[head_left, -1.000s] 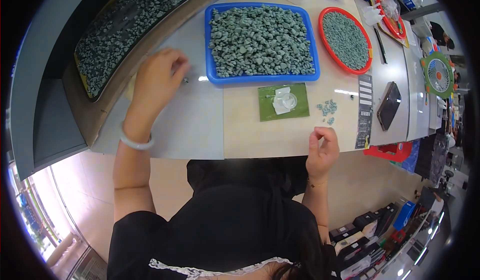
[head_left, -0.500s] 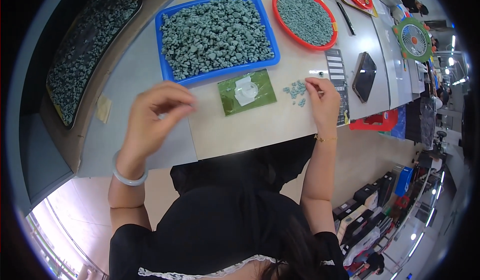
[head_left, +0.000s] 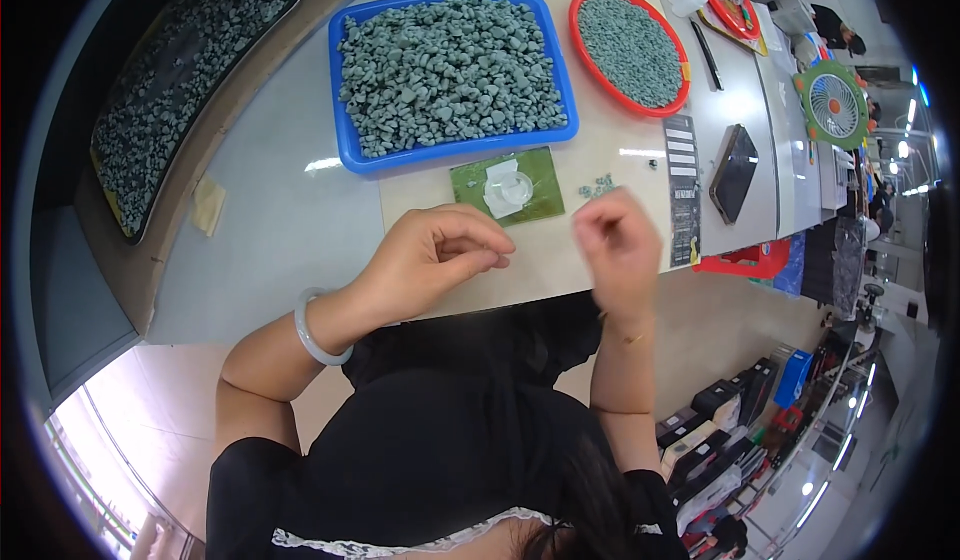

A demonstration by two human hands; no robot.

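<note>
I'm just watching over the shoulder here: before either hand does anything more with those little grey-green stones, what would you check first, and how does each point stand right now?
1. Left hand has a firm pinch: cannot tell; fingertips are drawn together, but any stone between them is hidden.
2. Right hand is steady: cannot tell; it is blurred and loosely curled above the table edge.
3. Green mat lies free of the hands: ok; it lies just beyond them with a white round piece on it.
4. Small heap of stones stays together: ok, beside the mat.
5. Blue tray sits fully on the table: ok, heaped with stones.
6. Dark phone is out of the way: ok, off to the right.
</note>
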